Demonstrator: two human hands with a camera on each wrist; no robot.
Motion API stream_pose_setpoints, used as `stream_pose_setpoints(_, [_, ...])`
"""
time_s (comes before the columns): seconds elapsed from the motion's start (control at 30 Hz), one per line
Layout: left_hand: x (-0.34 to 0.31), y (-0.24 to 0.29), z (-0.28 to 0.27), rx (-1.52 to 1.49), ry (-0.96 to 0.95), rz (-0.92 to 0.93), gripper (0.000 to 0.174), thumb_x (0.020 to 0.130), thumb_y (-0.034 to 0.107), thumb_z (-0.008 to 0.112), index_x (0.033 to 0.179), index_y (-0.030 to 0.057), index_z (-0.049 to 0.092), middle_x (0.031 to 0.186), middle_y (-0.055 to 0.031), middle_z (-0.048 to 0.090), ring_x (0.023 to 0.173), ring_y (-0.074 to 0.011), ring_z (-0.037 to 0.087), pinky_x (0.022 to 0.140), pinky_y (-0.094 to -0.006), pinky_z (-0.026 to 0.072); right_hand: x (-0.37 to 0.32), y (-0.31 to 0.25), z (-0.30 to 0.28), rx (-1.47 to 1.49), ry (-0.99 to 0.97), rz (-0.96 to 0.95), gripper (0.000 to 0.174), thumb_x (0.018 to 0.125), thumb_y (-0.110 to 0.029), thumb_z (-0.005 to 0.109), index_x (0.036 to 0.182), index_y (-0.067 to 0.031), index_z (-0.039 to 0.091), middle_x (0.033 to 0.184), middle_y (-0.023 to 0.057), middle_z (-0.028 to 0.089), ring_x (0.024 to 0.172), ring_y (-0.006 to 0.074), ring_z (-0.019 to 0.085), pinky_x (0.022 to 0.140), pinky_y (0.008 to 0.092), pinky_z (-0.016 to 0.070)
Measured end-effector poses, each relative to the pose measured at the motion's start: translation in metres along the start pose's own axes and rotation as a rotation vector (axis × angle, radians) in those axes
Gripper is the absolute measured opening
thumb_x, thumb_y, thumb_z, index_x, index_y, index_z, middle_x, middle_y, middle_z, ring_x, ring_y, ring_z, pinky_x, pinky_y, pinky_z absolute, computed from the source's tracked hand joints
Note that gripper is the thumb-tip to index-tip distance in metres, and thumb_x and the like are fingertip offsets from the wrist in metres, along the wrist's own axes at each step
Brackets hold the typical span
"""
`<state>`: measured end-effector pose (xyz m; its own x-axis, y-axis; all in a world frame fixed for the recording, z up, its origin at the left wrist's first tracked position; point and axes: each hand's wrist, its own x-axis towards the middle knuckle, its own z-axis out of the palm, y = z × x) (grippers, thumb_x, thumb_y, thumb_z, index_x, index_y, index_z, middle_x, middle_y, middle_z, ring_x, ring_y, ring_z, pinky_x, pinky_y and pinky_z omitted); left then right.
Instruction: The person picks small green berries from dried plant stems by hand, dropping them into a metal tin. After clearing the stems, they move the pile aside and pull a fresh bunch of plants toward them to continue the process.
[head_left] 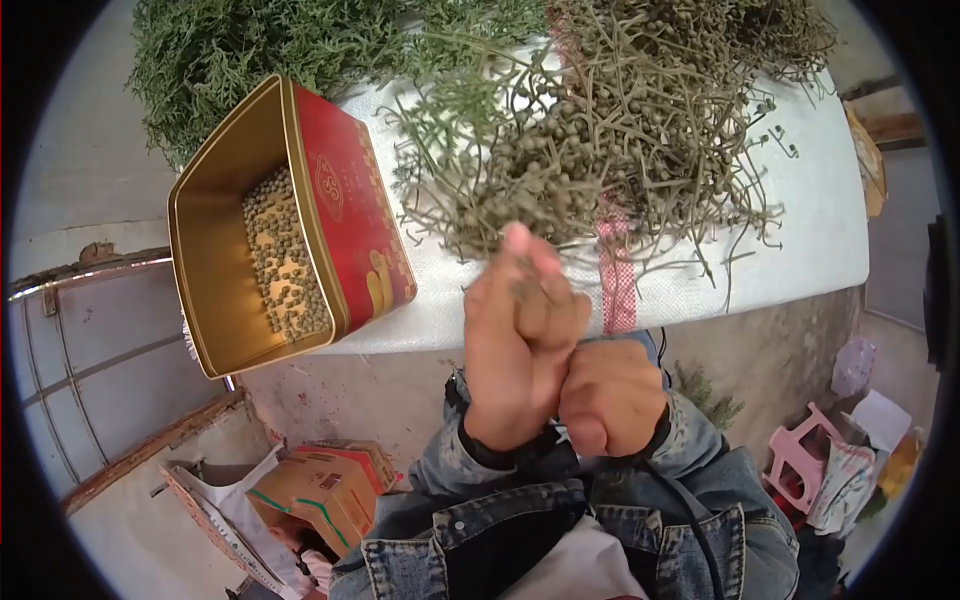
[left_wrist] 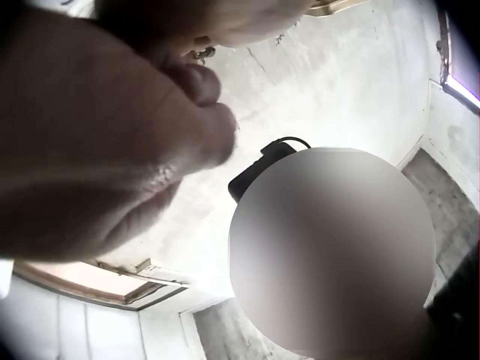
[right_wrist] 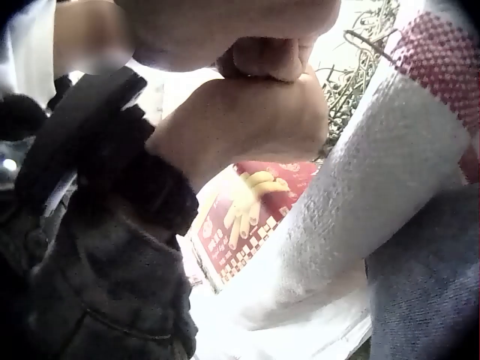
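Both hands are up close together over the front edge of the tabletop [head_left: 760,285]. The left hand [head_left: 515,345] has its fingers bunched and, as far as the blur lets me say, its grip pinches a small bit of sprig [left_wrist: 201,52]. The right hand [head_left: 612,397] is a clenched fist pressed against the heel of the left, with nothing showing in it.

I'd say the main risk is loss over the edge. The hands sit near the pile of stems [head_left: 600,150] but well apart from the tin [head_left: 350,215], so anything the fingers let slip would likely drop to the floor [head_left: 400,400]. The tin stands tilted at the left end with its low corner past the edge, so a knock from a sleeve could send it sliding and spill its berries [head_left: 283,255].

The stems are thin, wiry and tangled, studded with small round dull-green berries that snag on each other. They lie on a coarse white woven sack [head_left: 830,200] with a red checked stripe. The tin is a rectangular metal box, glossy red outside and smooth gold inside, with loose berries gathered along its lower wall. Soft, feathery green foliage [head_left: 250,50] is heaped behind it.
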<state>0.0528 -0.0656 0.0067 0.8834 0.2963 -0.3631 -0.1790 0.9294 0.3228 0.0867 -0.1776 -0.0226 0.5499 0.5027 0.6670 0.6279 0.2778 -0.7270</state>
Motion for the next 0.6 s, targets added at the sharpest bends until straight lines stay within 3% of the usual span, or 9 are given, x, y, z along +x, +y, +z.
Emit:
stream_pose_setpoints(0.07, [0.004, 0.003, 0.0, 0.092, -0.012, 0.022, 0.036, 0.105, 0.028, 0.047, 0.097, -0.0036, 0.063, 0.052, 0.011, 0.022, 0.046, -0.0027, 0.015, 0.046, -0.0239, 0.0171, 0.003, -0.003, 0.002, 0.034, -0.043, -0.012, 0.023, 0.086, -0.005, 0.056, 0.064, -0.0038, 0.048, 0.06, 0.0083, 0.052, 0.048, 0.0238, 0.05, 0.045, 0.0337, 0.0345])
stream_pose_setpoints(0.17, [0.006, 0.003, -0.006, 0.288, -0.063, 0.088, 0.035, 0.106, 0.027, 0.042, 0.104, -0.003, 0.061, 0.052, 0.0094, 0.016, 0.045, -0.005, 0.013, 0.046, -0.0261, 0.0182, 0.006, -0.011, 0.0, 0.343, 0.502, 0.524, 0.026, 0.084, -0.009, 0.06, 0.064, -0.005, 0.044, 0.061, 0.0062, 0.051, 0.05, 0.0179, 0.049, 0.046, 0.0312, 0.0323])
stream_pose_setpoints(0.2, [0.006, 0.003, -0.005, 0.285, -0.067, 0.083, 0.035, 0.106, 0.027, 0.042, 0.104, -0.003, 0.061, 0.052, 0.0094, 0.016, 0.045, -0.005, 0.013, 0.046, -0.0261, 0.0182, 0.01, -0.013, -0.003, 0.336, 0.504, 0.523, 0.026, 0.084, -0.009, 0.06, 0.064, -0.005, 0.044, 0.061, 0.0062, 0.051, 0.05, 0.0179, 0.049, 0.046, 0.0312, 0.0323])
stream_pose_setpoints(0.3, [0.003, 0.005, -0.003, 0.354, -0.014, 0.041, 0.035, 0.105, 0.026, 0.047, 0.108, -0.0054, 0.062, 0.052, 0.0085, 0.034, 0.047, -0.0031, 0.025, 0.047, -0.024, 0.0243, 0.024, -0.016, -0.012, 0.562, 0.357, 0.909, 0.034, 0.083, -0.016, 0.067, 0.063, -0.0069, 0.042, 0.058, 0.0018, 0.046, 0.05, 0.0123, 0.041, 0.045, 0.0285, 0.0288])
stream_pose_setpoints(0.33, [0.003, 0.004, -0.002, 0.356, -0.016, 0.042, 0.035, 0.105, 0.026, 0.047, 0.108, -0.0054, 0.062, 0.052, 0.0085, 0.034, 0.047, -0.0031, 0.025, 0.047, -0.024, 0.0243, 0.027, -0.016, -0.013, 0.563, 0.358, 0.906, 0.034, 0.083, -0.016, 0.067, 0.063, -0.0069, 0.042, 0.058, 0.0018, 0.046, 0.05, 0.0123, 0.041, 0.045, 0.0285, 0.0288])
stream_pose_setpoints(0.43, [0.0, -0.006, 0.002, 0.503, 0.119, 0.152, 0.033, 0.103, 0.022, 0.054, 0.105, -0.0075, 0.069, 0.056, 0.0106, 0.044, 0.05, 0.0011, 0.027, 0.047, -0.0216, 0.0212, 0.034, -0.017, -0.012, -0.049, 0.045, 0.649, 0.039, 0.079, -0.017, 0.077, 0.062, -0.0066, 0.043, 0.051, 0.0025, 0.039, 0.044, 0.013, 0.041, 0.042, 0.028, 0.0308])
stream_pose_setpoints(0.6, [0.001, -0.01, -0.004, 0.687, 0.05, 0.315, 0.03, 0.101, 0.019, 0.057, 0.106, -0.0074, 0.07, 0.067, 0.0048, 0.059, 0.056, 0.0007, 0.042, 0.051, -0.0184, 0.0332, 0.05, -0.021, -0.019, -0.41, 0.052, 0.561, 0.044, 0.081, -0.025, 0.076, 0.064, -0.0055, 0.041, 0.054, -0.0003, 0.037, 0.051, 0.009, 0.032, 0.045, 0.0267, 0.0269])
